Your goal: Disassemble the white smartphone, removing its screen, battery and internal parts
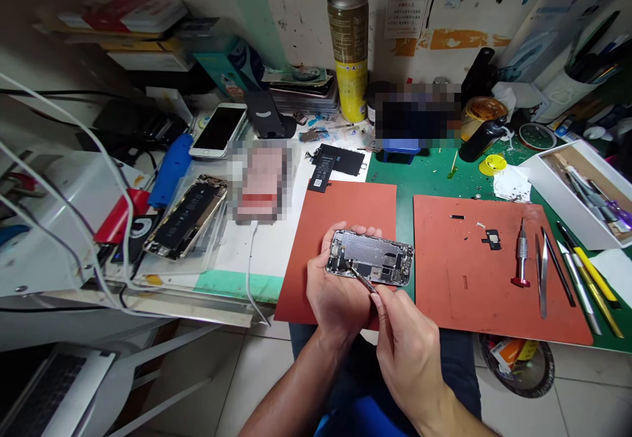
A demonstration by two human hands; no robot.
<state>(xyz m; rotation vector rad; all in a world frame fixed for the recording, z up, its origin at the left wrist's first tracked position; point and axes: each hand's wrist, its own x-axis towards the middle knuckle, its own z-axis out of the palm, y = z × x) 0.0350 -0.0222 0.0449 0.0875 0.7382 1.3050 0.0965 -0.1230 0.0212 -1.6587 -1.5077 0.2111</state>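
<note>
An opened phone housing (368, 250) with bare inner parts rests across my left hand (330, 292), its fingers curled round the far edge. My right hand (412, 338) pinches a thin metal tool, seemingly tweezers (364, 279), whose tip touches the left part of the housing's inside. Under my hands lies an orange mat (353, 203). A black battery (323, 168) lies at that mat's far edge, beside a dark flat part. On the right orange mat (444, 292) are a small black-and-silver part (492, 239), a screwdriver (522, 253) and a pair of tweezers (544, 272).
At the left lie another opened phone (187, 216), a white phone (218, 131) and a cable (249, 266). A tall spray can (348, 49) stands at the back. A white tool box (582, 193) and several pen-like tools (587, 272) lie right. Below the edge is a bin (518, 364).
</note>
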